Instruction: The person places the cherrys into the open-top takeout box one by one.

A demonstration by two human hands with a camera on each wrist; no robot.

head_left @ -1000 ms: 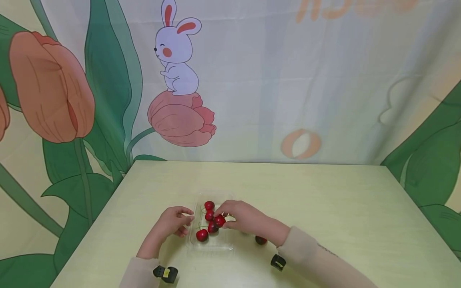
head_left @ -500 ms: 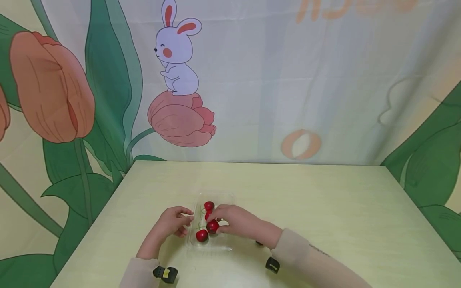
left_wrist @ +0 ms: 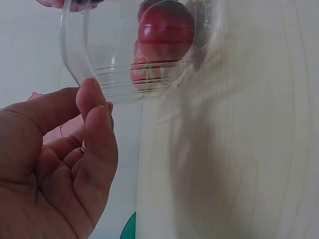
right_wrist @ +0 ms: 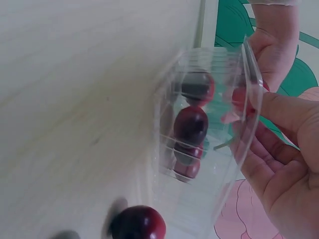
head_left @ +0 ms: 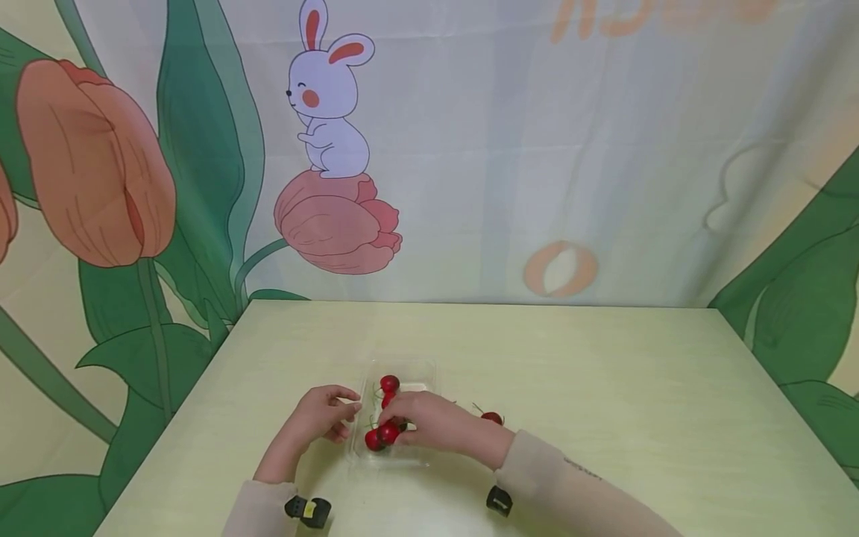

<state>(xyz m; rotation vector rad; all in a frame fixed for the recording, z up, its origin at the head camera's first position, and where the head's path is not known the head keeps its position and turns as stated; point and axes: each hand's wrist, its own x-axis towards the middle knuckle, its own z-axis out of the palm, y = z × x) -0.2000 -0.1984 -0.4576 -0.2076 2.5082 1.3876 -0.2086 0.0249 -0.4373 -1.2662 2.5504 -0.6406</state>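
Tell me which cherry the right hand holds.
The cherry pinched by the right hand, over the near half of the clear container; the other visible cherries lie unheld in it or on the table.

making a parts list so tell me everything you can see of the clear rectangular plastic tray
The clear rectangular plastic tray is see-through and open-topped, with ribbed side walls and a turned-out rim. It sits upright on the pale wood-grain table. Several round red cherries lie inside. The person's left hand pinches its left rim; the right hand holds another red cherry over it; whether that hand touches it is unclear.
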